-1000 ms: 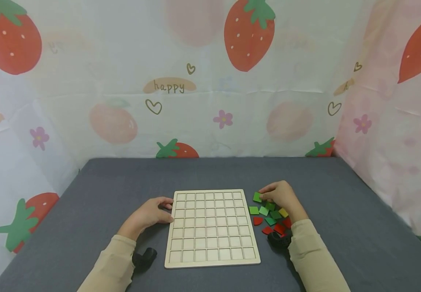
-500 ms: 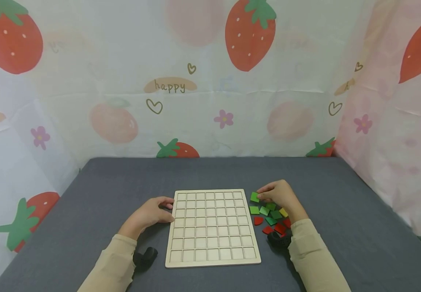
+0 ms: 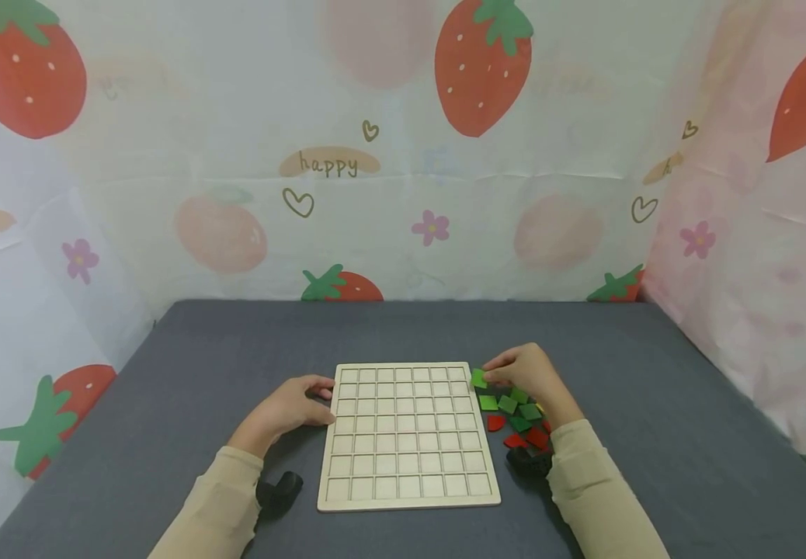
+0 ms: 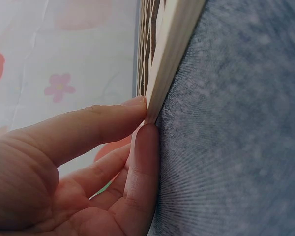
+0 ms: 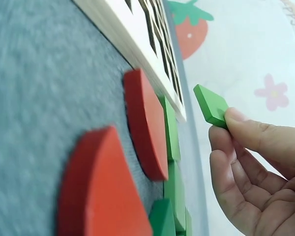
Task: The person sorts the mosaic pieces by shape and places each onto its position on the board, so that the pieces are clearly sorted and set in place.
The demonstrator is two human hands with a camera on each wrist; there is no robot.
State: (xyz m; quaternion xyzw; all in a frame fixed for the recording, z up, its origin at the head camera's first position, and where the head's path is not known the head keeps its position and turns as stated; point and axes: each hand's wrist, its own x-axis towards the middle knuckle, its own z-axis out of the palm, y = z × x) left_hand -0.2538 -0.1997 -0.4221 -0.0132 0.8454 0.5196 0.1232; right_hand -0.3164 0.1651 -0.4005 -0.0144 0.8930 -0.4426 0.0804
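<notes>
While right hand [image 3: 525, 373], thumb-to-finger, pinches green tile [image 5: 211, 105], grid board [image 3: 406, 435] lies at tile's 8 o'clock; left hand [image 3: 291, 406], loosely spread, touches board's 9 o'clock edge.

A hand could pass over the grid board [image 3: 408, 432], but loose tiles [image 3: 508, 404] crowd its right.

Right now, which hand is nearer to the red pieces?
Right. The right hand is just beyond the red pieces; the left hand is across the board, touching its left edge.
</notes>
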